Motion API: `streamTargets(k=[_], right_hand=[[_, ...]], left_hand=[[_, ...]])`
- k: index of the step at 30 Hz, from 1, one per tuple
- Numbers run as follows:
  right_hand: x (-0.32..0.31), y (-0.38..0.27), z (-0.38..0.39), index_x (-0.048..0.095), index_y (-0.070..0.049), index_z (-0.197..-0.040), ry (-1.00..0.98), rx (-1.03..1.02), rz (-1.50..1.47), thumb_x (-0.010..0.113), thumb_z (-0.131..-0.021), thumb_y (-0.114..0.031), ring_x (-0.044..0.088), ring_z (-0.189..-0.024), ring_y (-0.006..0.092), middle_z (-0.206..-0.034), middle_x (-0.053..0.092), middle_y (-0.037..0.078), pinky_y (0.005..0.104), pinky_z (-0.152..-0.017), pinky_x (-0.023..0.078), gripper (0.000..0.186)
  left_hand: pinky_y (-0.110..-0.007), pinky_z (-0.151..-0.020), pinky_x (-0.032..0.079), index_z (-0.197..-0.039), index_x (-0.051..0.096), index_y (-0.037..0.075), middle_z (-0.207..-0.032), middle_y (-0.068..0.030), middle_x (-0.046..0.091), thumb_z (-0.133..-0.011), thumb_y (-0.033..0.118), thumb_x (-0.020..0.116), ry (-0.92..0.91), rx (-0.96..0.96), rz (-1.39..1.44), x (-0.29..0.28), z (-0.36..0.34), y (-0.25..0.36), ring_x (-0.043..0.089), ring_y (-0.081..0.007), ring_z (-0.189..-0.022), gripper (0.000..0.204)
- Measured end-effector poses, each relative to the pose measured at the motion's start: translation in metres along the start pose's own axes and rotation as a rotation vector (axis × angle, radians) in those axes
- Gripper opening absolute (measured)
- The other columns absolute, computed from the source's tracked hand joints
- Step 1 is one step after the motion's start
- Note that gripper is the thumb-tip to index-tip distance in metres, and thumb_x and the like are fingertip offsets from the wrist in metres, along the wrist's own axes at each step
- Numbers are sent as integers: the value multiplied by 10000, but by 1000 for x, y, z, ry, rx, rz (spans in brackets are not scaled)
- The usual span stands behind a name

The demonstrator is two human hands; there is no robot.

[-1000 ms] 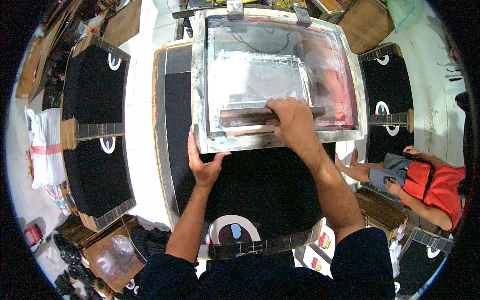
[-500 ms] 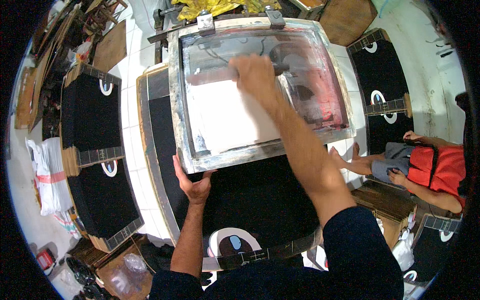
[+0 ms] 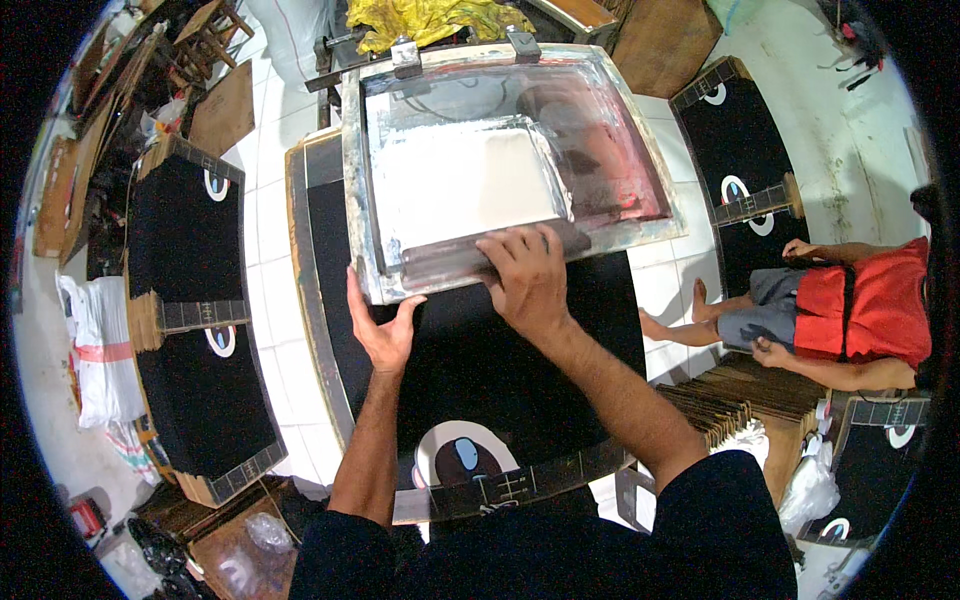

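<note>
A screen-printing frame (image 3: pixel 655 170) with paint-smeared wooden edges is held at its far edge by two metal clamps. White ink (image 3: pixel 450 185) covers the left part of its mesh, and reddish stains mark the right. My right hand (image 3: pixel 528 275) is closed over a long dark squeegee (image 3: pixel 430 262) lying along the near inner side of the frame. At the near left corner, my left hand (image 3: pixel 385 335) grips the frame, fingers along the side and thumb at the front. Beneath the frame is black fabric (image 3: pixel 480 370) on a board, with a printed eye (image 3: pixel 465 455) near me.
Black fabric boards with eye prints stand left (image 3: pixel 190 240) and right (image 3: pixel 735 140). At right sits a person in a red top (image 3: pixel 880 305), beside stacked cardboard (image 3: pixel 700 400). A yellow cloth (image 3: pixel 430 22) lies beyond the clamps; white tiles (image 3: pixel 275 300) show between boards.
My right hand has pulled the squeegee toward me, from the far part of the mesh to the near side. White ink has spread under its path. My left hand stays at the frame's corner.
</note>
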State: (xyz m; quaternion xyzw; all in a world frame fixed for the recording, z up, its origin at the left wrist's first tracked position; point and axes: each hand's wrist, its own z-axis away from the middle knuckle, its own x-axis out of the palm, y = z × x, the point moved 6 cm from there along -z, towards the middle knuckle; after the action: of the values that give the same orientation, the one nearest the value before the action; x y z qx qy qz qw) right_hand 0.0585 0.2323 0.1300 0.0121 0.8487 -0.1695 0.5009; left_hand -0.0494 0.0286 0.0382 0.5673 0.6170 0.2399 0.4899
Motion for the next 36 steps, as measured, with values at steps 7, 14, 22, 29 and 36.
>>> streamTargets(k=[7,14,22,29,36], right_hand=[[-101,-7,-129,676,-130,-779,367,-263,167,776,-725,-739,618,-691,297,-727,624,74,463,-663,451,619],[-179,-18,-246,788,-106,-1009,238,-48,239,665,-727,-861,743,-907,335,-914,766,165,438,-831,570,815],[-203,-30,-288,807,-116,-996,167,79,239,693,-771,-790,739,-910,358,-945,770,179,447,-807,567,720],[-205,-4,-322,807,-107,-1010,154,111,222,689,-781,-777,740,-921,364,-954,770,191,446,-837,560,718],[-199,31,-360,751,-176,-1280,35,68,278,581,-739,-910,700,-1133,333,-1196,747,181,414,-1018,497,928]], left_hand=[[-402,-1104,461,-1615,209,2,-1519,-272,461,-756,83,929,182,190,50,-32,-106,135,536,-295,-1318,1124],[-395,-931,538,-1561,342,-22,-1360,-239,611,-782,269,934,113,46,-12,-123,-114,17,651,-238,-1043,1021],[-379,-891,550,-1226,732,-11,-1105,-222,769,-976,328,694,-200,-1051,-377,-289,328,-268,737,-273,-1020,423],[-398,-903,558,-1179,755,-30,-1102,-192,770,-977,346,724,47,-1036,-306,-332,430,-234,726,-293,-995,428],[-501,-846,555,-1171,760,63,-1017,-202,746,-940,214,685,18,-739,-771,-342,417,-199,706,-400,-934,286]])
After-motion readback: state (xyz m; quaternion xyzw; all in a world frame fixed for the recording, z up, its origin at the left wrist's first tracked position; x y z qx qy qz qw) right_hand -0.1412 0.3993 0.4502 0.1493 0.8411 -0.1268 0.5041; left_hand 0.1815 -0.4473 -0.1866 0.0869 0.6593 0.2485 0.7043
